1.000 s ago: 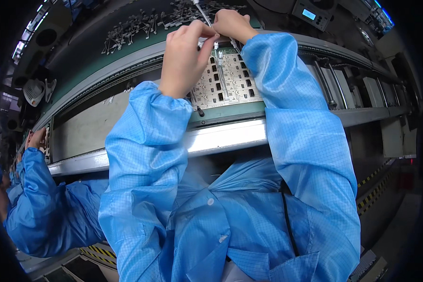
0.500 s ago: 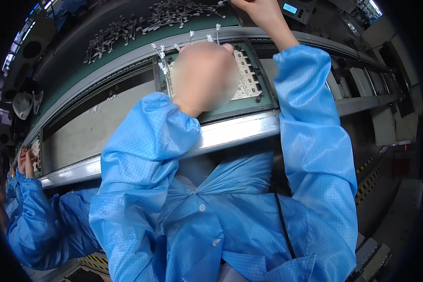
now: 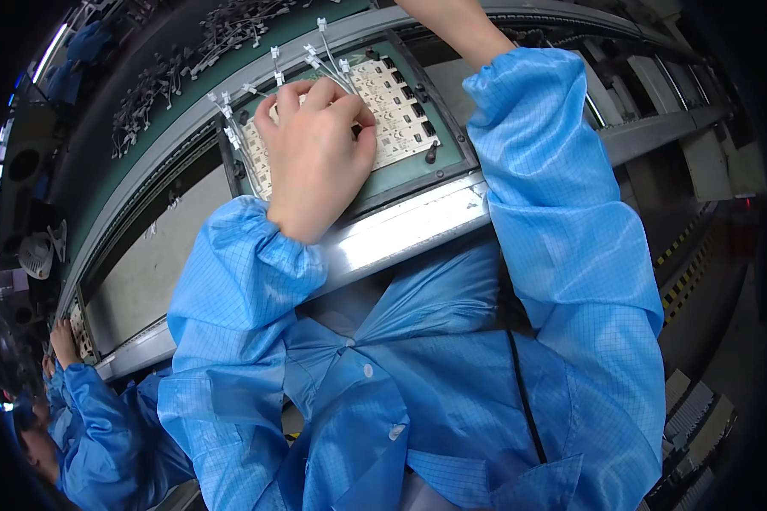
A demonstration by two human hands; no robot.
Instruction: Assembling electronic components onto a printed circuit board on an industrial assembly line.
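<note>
A pale circuit board (image 3: 388, 111) with a row of black connectors lies in a green and black carrier frame (image 3: 452, 140). My left hand (image 3: 320, 149) is over the board's left half, its fingers curled and their tips down at the board. What the fingertips hold, if anything, is hidden beneath the hand. White-plugged cables (image 3: 275, 64) stick up along the board's far edge, close to my left fingers. My right hand (image 3: 441, 13) reaches past the carrier at the upper edge of the picture. Its fingers are cut off from view.
A silver conveyor rail (image 3: 409, 223) runs along the near side. Many loose white cables (image 3: 158, 94) lie on a green surface at the far left. A co-worker's hand (image 3: 63, 342) is at another board on the left. A white fan-like object (image 3: 36, 255) stands nearby.
The whole view has shifted, with the carrier sitting further left and higher. My right hand has slipped mostly beyond the upper edge. My left hand stays over the board.
</note>
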